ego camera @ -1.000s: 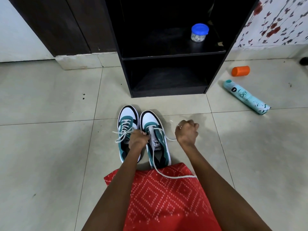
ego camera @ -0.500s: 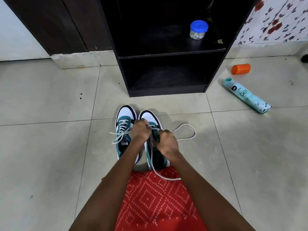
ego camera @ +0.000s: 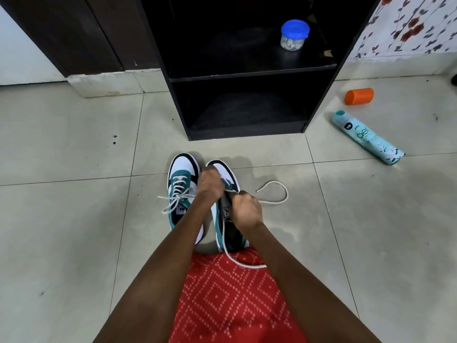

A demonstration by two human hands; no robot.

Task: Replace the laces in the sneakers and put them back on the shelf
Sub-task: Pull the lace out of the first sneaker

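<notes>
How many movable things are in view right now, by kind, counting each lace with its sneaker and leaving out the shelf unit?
sneakers: 2, the laced sneaker and the sneaker being laced
spray can: 1
orange container: 1
blue-lidded jar: 1
Total: 5

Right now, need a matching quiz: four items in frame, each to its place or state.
1 jar
2 spray can
3 left sneaker
4 right sneaker

A lying on the floor
B only partly laced
C standing on the shelf
D fully laced

Pairs: 1-C, 2-A, 3-D, 4-B
</notes>
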